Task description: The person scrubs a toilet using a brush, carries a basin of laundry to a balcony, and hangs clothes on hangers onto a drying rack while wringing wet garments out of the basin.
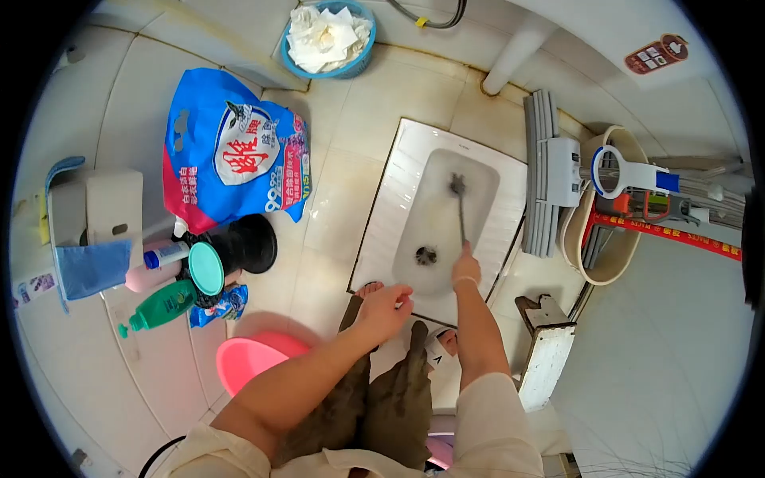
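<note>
1 brush (461,209) has its head in the far part of the squat toilet (382,203); the right hand (467,268) grasps its handle. Firm, short strokes probably suit. The left hand (386,309) curls loosely; whether it holds something, I cannot tell. Basin sides limit left and right; open room lies near, toward the drain hole (425,255).

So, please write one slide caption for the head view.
Right hand holding a long-handled brush in a squat toilet, left hand nearby.
</note>
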A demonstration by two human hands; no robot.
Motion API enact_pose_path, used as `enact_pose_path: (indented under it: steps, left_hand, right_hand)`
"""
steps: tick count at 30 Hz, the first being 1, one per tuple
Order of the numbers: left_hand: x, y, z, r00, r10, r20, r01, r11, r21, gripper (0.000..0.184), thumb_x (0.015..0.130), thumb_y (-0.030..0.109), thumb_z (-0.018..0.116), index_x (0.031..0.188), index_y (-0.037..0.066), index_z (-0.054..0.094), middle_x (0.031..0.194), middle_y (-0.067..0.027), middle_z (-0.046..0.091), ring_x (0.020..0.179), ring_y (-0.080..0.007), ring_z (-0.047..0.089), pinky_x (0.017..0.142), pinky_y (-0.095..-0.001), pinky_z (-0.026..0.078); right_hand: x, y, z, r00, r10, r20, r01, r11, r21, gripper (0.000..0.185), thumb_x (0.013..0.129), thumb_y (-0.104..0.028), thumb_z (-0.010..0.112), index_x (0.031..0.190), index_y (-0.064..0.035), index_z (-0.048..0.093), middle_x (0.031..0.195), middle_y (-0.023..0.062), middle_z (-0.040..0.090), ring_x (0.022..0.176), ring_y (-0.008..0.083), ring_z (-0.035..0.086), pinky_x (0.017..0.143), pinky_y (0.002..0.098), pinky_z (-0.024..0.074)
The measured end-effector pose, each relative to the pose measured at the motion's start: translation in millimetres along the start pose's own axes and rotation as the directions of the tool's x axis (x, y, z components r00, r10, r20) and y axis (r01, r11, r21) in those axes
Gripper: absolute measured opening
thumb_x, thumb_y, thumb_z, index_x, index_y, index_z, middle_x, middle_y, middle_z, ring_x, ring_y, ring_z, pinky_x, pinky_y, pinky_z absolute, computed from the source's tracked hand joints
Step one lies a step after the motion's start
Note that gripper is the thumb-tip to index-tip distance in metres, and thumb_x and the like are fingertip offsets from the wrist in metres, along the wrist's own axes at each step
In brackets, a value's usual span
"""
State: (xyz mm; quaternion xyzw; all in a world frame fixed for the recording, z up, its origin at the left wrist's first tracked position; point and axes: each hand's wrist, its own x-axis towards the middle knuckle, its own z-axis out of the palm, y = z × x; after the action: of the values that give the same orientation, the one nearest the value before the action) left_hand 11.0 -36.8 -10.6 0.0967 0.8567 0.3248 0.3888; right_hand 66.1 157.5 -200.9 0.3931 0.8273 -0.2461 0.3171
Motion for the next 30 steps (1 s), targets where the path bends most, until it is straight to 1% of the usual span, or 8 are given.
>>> enact_pose_path:
  steps: [5,11,15,19,22,25,28,30]
  left_hand:
    - [-2,6,-18,0.999,-0.015,-0.03,0.013,0.997,-0.076,0.026,0.085,0.02,0.057,0.106,0.005,0.058,0.096,-0.0099,0.065,0.083,-0.0222,0.063,0.074,-0.0329,0.049]
    - [8,-11,-21,0.995,-0.099,-0.031,0.096,0.993,-0.071,0.021,0.083,0.015,0.057,0.102,0.005,0.06,0.088,-0.0095,0.065,0.078,-0.0203,0.063,0.072,-0.0302,0.049]
    - [5,-20,-21,0.997,0.049,-0.06,-0.047,0.998,0.031,0.019,0.078,0.014,0.058,0.093,0.003,0.062,0.077,-0.0113,0.063,0.074,-0.0285,0.061,0.067,-0.0375,0.048]
    - [3,-24,-25,0.986,0.162,-0.046,-0.156,0.981,0.114,0.015,0.077,0.014,0.058,0.087,0.003,0.062,0.075,-0.0124,0.063,0.072,-0.0301,0.061,0.066,-0.039,0.048]
    - [2,-14,-39,0.986,0.14,-0.089,-0.131,0.987,0.091,0.014,0.077,0.014,0.059,0.085,0.003,0.062,0.074,-0.0127,0.062,0.071,-0.0302,0.061,0.066,-0.0393,0.047]
    - [1,-7,-50,0.996,0.065,-0.066,-0.061,0.996,0.069,0.014,0.077,0.013,0.059,0.087,0.005,0.063,0.076,-0.0133,0.063,0.071,-0.0296,0.061,0.066,-0.0384,0.048]
    - [5,-7,-59,0.992,0.103,-0.066,-0.1,0.994,0.051,0.015,0.077,0.013,0.059,0.089,0.005,0.063,0.079,-0.0133,0.064,0.073,-0.0291,0.062,0.068,-0.037,0.049]
    - [8,-17,-53,0.997,0.045,-0.07,-0.047,0.999,-0.016,0.015,0.077,0.013,0.059,0.09,0.005,0.063,0.081,-0.013,0.065,0.075,-0.029,0.063,0.069,-0.0358,0.049]
  right_hand:
    - [-74,65,25,0.968,0.052,0.244,-0.007,0.983,-0.183,0.053,0.087,-0.012,0.037,0.139,-0.0202,0.03,0.091,0.0187,0.063,0.082,0.0333,0.062,0.07,0.045,0.0487]
    - [-107,62,11,0.948,0.068,0.31,0.041,0.943,-0.331,0.072,0.081,-0.016,0.056,0.143,-0.0218,0.019,0.088,0.0149,0.063,0.083,0.0275,0.063,0.065,0.0376,0.0506]
    - [-69,112,20,0.966,-0.176,0.191,0.238,0.893,-0.382,0.057,0.088,-0.013,0.04,0.141,-0.0243,0.024,0.083,0.0164,0.062,0.073,0.03,0.063,0.061,0.0426,0.05]
    - [-8,108,-42,0.849,-0.461,0.258,0.511,0.595,-0.62,0.047,0.089,-0.015,0.043,0.136,-0.0212,0.036,0.082,0.0119,0.061,0.072,0.0287,0.063,0.059,0.0398,0.0504]
    - [6,99,-71,0.841,-0.51,0.182,0.495,0.587,-0.641,0.046,0.09,-0.015,0.042,0.135,-0.0219,0.037,0.083,0.0124,0.061,0.07,0.0289,0.062,0.057,0.039,0.05]
    - [-23,114,-56,0.918,-0.362,0.163,0.383,0.697,-0.606,0.049,0.089,-0.014,0.043,0.136,-0.0256,0.035,0.082,0.0138,0.06,0.067,0.0283,0.062,0.055,0.0387,0.0489]
    - [-45,111,-49,0.998,-0.057,0.03,0.064,0.87,-0.489,0.056,0.086,-0.013,0.045,0.138,-0.0296,0.032,0.08,0.0145,0.06,0.066,0.0277,0.061,0.056,0.0389,0.0487]
    - [-13,102,-20,0.989,-0.103,-0.104,0.058,0.929,-0.366,0.061,0.084,-0.011,0.045,0.14,-0.0302,0.029,0.079,0.0141,0.061,0.068,0.0276,0.062,0.06,0.0397,0.0494]
